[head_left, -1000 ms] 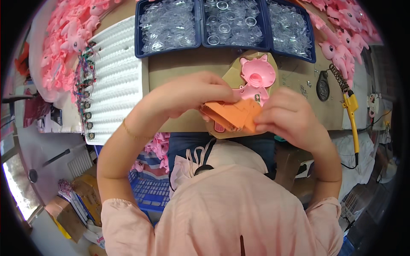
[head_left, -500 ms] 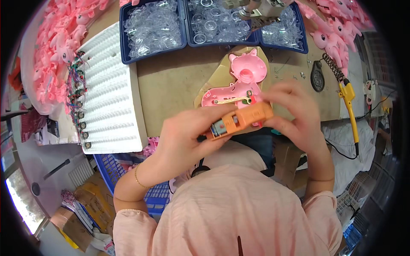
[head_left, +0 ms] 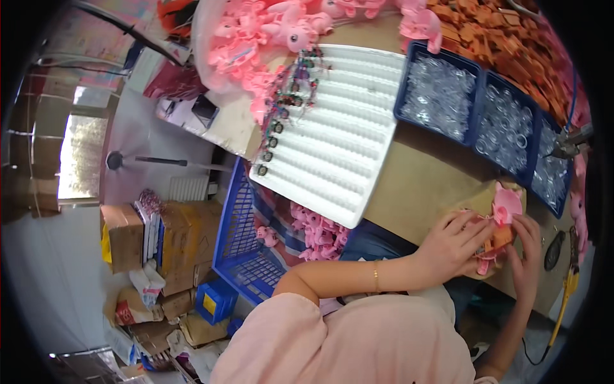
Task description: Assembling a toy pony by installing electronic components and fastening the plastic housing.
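the orange plastic housing lies between both hands, its visible long axis bridging left hand to right hand; left fingers overlap it, right digits bracket it, pinch indeterminable. pink toy half-shell: just beyond.

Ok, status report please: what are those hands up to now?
Left hand, right hand at the orange part; grip unclear. Pink shell showing above and below it in the picture. Fingers partly block the view.
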Available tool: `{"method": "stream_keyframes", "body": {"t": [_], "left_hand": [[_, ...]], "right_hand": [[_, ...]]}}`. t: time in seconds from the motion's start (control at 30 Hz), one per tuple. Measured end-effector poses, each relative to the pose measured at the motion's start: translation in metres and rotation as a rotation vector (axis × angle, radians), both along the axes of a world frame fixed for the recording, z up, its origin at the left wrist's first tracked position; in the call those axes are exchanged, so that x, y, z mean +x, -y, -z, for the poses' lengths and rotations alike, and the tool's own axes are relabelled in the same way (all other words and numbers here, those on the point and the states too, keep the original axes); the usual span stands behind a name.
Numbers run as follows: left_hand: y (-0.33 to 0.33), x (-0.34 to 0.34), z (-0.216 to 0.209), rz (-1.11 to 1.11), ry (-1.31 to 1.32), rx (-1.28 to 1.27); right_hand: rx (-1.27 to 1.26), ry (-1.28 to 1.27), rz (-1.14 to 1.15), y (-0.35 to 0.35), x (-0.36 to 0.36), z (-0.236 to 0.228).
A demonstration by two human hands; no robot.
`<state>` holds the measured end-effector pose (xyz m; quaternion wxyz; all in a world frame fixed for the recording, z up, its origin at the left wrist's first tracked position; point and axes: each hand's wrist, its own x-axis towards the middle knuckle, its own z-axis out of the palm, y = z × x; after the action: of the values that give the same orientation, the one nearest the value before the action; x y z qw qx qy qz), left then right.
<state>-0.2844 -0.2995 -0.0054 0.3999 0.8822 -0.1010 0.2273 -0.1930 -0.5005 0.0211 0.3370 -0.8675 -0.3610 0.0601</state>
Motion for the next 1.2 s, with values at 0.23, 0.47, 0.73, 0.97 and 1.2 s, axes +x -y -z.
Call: {"method": "stream_keyframes", "body": {"t": [0.23, 0.47, 0.73, 0.97, 1.2], "left_hand": [[-0.212, 0.042, -0.026, -0.534, -0.072, 0.347], [-0.329, 0.081, -0.007, -0.531, -0.288, 0.934], [-0.376, 0.054, -0.03, -0.471, -0.599, -0.332], [-0.36, 0.051, -0.044, -0.299, -0.066, -0.706], [-0.252, 0.019, -0.103, -0.056, -0.115, -0.91]], "right_hand": [[0.117, -0.094, 0.308, 0.021, -0.029, -0.004], [0.231, -0.005, 0.105, -0.042, -0.042, -0.03], [0.249, -0.041, 0.126, -0.046, -0.043, -0.036], [0.235, -0.034, -0.001, -0.071, -0.043, -0.042], [0.26, -0.081, -0.141, -0.087, -0.055, -0.04]]}}
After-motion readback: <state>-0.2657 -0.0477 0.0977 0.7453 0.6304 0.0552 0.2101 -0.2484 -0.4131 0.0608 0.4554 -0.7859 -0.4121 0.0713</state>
